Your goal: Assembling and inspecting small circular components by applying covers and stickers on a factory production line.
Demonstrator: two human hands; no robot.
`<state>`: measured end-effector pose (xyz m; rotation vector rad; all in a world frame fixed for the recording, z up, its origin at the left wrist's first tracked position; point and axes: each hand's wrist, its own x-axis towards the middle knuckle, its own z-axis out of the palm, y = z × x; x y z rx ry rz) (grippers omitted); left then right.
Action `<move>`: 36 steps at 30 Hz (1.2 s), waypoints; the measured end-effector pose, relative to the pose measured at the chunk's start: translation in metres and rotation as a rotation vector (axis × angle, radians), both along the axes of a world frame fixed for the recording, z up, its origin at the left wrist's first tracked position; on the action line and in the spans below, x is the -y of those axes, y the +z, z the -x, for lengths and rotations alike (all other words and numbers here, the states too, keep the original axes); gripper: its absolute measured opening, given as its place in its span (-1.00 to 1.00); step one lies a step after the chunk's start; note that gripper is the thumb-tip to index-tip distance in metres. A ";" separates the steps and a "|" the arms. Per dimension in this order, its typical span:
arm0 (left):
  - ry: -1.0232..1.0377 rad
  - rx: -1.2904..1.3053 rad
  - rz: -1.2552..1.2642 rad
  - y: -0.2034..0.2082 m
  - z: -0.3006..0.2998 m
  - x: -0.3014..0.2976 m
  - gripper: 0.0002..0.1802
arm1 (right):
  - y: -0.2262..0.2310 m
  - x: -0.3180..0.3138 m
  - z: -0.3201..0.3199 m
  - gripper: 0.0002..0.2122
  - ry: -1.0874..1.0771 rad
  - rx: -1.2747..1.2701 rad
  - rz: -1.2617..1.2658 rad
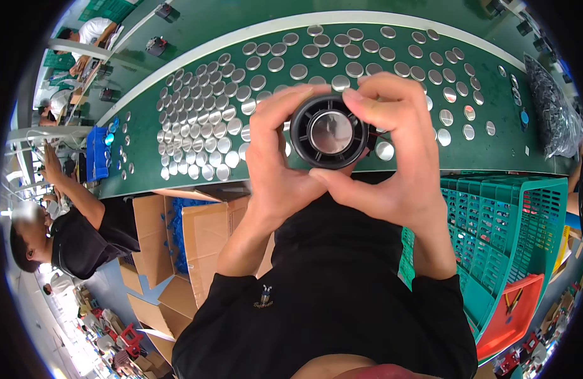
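Note:
Between my two hands is a round black plastic housing point(301, 140) with spokes and a shiny silver disc point(331, 132) in its middle. My left hand point(273, 148) curves around its left side, fingers over the far rim and thumb at the near edge. The right side is gripped by my right hand point(398, 142), with the index finger bent at the upper right rim and the thumb along the near edge. Both hands are closed on the housing, which is raised above the near edge of the green table point(285, 66). Its underside is hidden.
Many silver discs point(203, 129) lie spread over the table. A blue bin point(98, 153) stands at the left end, a clear bag of dark parts point(556, 114) at the right. Below are a cardboard box point(206, 243), green crates point(487, 234) and a red tray point(512, 319). A co-worker point(77, 234) is at left.

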<state>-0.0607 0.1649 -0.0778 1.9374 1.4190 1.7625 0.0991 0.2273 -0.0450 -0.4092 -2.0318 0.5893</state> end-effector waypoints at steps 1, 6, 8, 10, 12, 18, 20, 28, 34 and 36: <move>-0.011 0.022 0.026 0.000 -0.004 -0.001 -0.09 | 0.000 0.002 -0.001 -0.34 -0.029 0.004 0.035; -0.029 0.169 0.232 0.003 -0.012 -0.031 -0.13 | 0.011 -0.008 -0.028 -0.20 -0.208 0.059 0.124; -0.044 0.163 0.229 -0.006 -0.004 -0.061 -0.16 | 0.006 -0.017 -0.046 -0.26 -0.214 -0.023 0.129; 0.024 -0.119 0.224 -0.001 0.021 -0.105 -0.25 | 0.001 -0.025 -0.073 -0.41 -0.303 -0.031 0.080; 0.057 -0.066 0.334 0.011 0.035 -0.161 -0.34 | -0.019 -0.035 -0.100 -0.59 -0.527 0.011 0.076; -0.071 0.036 0.358 0.010 0.053 -0.436 -0.47 | -0.087 -0.062 -0.188 -0.90 -1.165 0.117 0.193; -0.110 -0.011 0.346 -0.015 0.052 -0.517 -0.47 | -0.096 -0.067 -0.191 -0.93 -1.263 0.049 0.228; -0.172 -0.013 0.396 -0.101 0.020 -0.609 -0.46 | -0.084 -0.081 -0.220 -0.90 -1.340 0.031 0.413; -0.026 -0.411 0.669 -0.039 0.043 -0.481 -0.36 | -0.101 -0.162 -0.262 -0.70 -1.549 0.218 0.061; -0.073 -0.410 0.608 0.005 0.023 -0.378 -0.40 | -0.102 -0.177 -0.258 -0.69 -1.685 0.268 0.135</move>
